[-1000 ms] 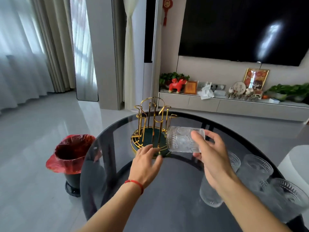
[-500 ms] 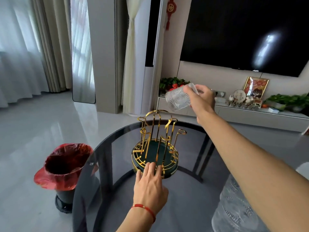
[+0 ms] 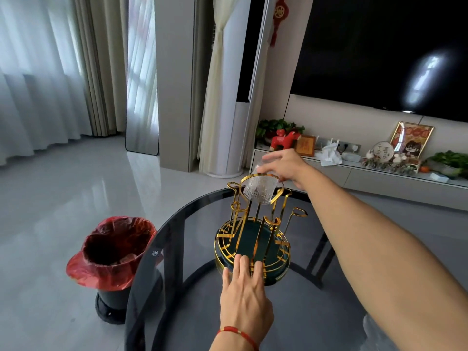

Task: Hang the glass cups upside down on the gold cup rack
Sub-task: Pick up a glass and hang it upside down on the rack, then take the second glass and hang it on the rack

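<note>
The gold cup rack (image 3: 253,239), with upright hooked prongs on a round dark-green base, stands on the dark glass table (image 3: 177,287). My right hand (image 3: 286,168) reaches over the rack's far side and grips a patterned glass cup (image 3: 258,192) at the level of the top prongs, seen through the rack's gold loop handle. I cannot tell whether the cup touches a prong. My left hand (image 3: 243,295), with a red string at the wrist, lies flat with its fingertips on the near rim of the rack's base and holds nothing.
A bin with a red liner (image 3: 111,252) stands on the floor left of the table. Part of another glass (image 3: 374,333) shows blurred at the bottom right, under my right forearm. A low cabinet with ornaments runs along the far wall.
My right hand has brought the cup down from above the rack to the top prongs on the far side. My left hand has stayed on the base rim.
</note>
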{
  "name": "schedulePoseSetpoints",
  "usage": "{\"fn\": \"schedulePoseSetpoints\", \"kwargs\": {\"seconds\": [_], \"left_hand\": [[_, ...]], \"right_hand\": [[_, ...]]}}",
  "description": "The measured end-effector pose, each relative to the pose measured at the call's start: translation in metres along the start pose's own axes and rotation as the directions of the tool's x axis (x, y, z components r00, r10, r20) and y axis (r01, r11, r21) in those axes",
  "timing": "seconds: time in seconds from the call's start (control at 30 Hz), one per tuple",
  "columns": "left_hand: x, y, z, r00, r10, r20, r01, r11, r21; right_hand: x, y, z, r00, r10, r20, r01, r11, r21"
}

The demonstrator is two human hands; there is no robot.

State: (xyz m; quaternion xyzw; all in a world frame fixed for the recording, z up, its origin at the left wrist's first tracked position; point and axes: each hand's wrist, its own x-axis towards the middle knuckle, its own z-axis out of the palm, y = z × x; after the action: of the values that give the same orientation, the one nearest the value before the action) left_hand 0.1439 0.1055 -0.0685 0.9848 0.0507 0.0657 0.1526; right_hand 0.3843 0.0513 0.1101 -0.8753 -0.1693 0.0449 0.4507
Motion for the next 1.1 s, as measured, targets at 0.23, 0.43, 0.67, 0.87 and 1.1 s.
{"fn": "schedulePoseSetpoints", "kwargs": {"seconds": [0.23, 0.43, 0.67, 0.87, 1.1], "left_hand": [[-0.001, 0.0, 0.0, 1.0, -0.011, -0.006, 0.011, 0.999, -0.037], [-0.002, 0.005, 0.0, 0.998, -0.06, -0.018, 0.058, 0.993, -0.106], [-0.002, 0.012, 0.0, 0.994, -0.109, 0.006, 0.109, 0.984, -0.14], [-0.003, 0.014, 0.0, 0.994, -0.103, 0.029, 0.105, 0.991, -0.077], [-0.012, 0.019, -0.002, 0.996, -0.084, -0.016, 0.085, 0.993, 0.086]], "right_hand": [[0.007, 0.014, 0.001, 0.958, 0.065, 0.28, -0.075, 0.997, 0.026], [0.01, 0.018, 0.0, 0.934, 0.018, 0.356, 0.009, 0.997, -0.074], [0.003, 0.022, 0.001, 0.958, -0.035, 0.284, 0.026, 0.999, 0.038], [-0.024, 0.021, -0.011, 0.992, -0.016, 0.125, 0.009, 0.998, 0.059], [-0.121, 0.033, -0.051, 0.967, -0.2, -0.156, 0.173, 0.97, -0.174]]}}
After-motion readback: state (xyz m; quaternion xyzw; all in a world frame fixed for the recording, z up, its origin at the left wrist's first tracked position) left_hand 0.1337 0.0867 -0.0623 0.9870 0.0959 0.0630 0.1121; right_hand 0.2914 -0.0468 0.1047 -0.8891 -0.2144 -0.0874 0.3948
